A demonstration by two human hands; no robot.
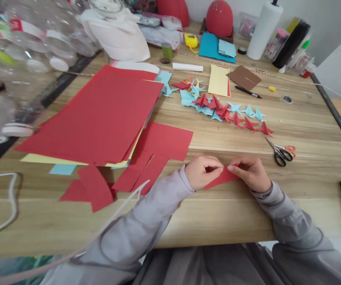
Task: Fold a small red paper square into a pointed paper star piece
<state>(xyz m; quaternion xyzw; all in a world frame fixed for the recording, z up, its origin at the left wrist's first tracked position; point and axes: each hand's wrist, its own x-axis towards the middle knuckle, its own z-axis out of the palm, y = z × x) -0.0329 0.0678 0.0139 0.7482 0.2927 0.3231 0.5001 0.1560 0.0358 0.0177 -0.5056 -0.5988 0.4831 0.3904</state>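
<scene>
Red paper pc. (pixel 219 179) pinched in fingertips of L hand (pixel 201 172) & R hand (pixel 253 173), close together, nr front of table (pixel 218 225); folding judged incomplete. Red birds (pixel 249 124) & blue birds (pixel 249 111) judged done; red sheets (pixel 99 114) left unfolded.
</scene>
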